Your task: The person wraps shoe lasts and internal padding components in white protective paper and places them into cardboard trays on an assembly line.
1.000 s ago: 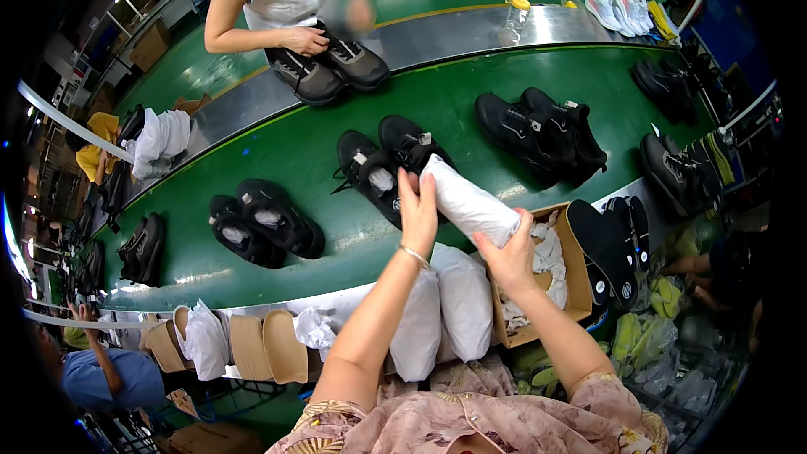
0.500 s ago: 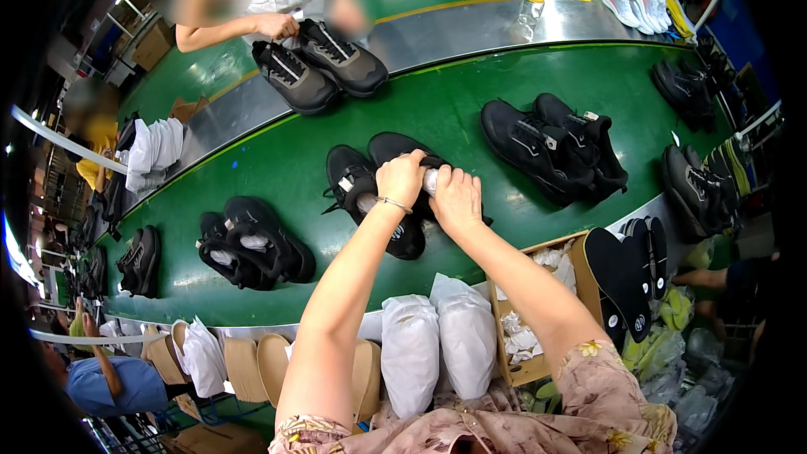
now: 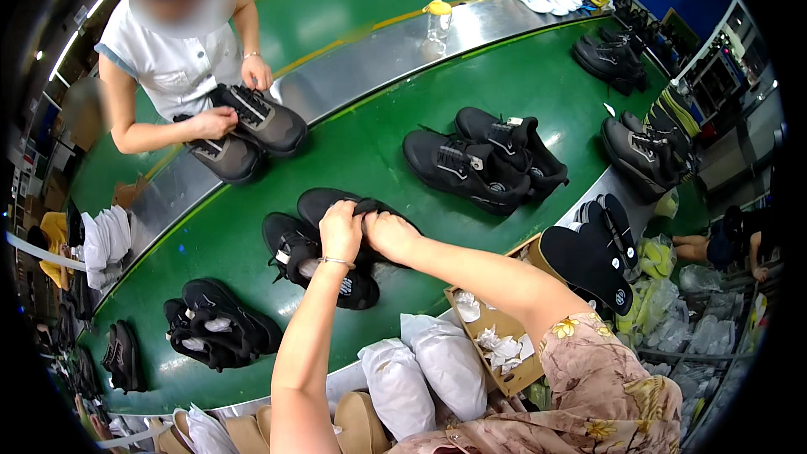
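Note:
A pair of black sneakers lies under my hands on the green conveyor belt. My left hand is closed on the collar of the farther black sneaker, at its opening. Right beside it, my right hand grips the same shoe's upper edge with curled fingers. The inside of that shoe is hidden by my hands. Against it rests the nearer black sneaker, its laces loose and some pale paper showing in its opening.
Across the belt, a person handles dark grey sneakers. More black sneakers stand right and left. Along my edge are white-wrapped bundles, a cardboard box with crumpled paper, and black insoles.
The white paper wad at my right hand is no longer visible; both hands have come together at the shoe's collar. The view has shifted, and the co-worker's hands have moved on their shoes.

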Available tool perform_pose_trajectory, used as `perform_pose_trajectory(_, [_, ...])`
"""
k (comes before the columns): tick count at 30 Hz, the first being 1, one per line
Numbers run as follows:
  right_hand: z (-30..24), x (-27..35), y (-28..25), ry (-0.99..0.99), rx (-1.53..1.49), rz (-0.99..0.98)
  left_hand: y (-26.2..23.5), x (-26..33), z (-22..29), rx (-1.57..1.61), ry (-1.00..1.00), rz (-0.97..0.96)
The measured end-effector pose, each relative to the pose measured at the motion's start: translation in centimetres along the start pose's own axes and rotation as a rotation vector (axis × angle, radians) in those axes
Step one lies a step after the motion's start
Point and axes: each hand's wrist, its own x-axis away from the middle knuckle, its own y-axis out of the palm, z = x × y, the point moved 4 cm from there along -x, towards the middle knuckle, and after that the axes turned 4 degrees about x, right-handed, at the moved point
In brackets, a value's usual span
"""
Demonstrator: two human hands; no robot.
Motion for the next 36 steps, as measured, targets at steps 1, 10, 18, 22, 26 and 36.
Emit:
perform_pose_trajectory(1, [-0.1, -0.5, 0.5, -0.008, 0.001, -0.05, -0.2, 0.0, -0.1, -0.017, 0.006, 0.009])
perform_pose_trajectory(10, [-0.4, -2.2, 2.4, -0.055, -0.16, -0.217, 0.6, 0.8, -1.4, -0.155, -0.054, -0.024])
perform_pose_trajectory(18, [-0.5, -0.8, 1.9, 0.046, -0.288, -0.239, -3.0, 3.1, -0.5, 0.003, -0.411, -0.1])
perform_pose_trajectory(22, [-7.0, 2.4, -5.6, -0.009, -0.147, 0.025, -17.3, 10.4, 6.3, 0.107, 0.044, 0.241])
perform_pose_trajectory(26, [-12.9, 5.7, -7.9, -0.005, -0.495, 0.013, -35.7, 23.8, 7.2, -0.203, 0.166, 0.787])
perform_pose_trajectory(36, [-39.6, 16.1, -3.7, -0.323, -0.567, -0.25, -53.7, 63.3, -17.1, -0.731, -1.306, 0.515])
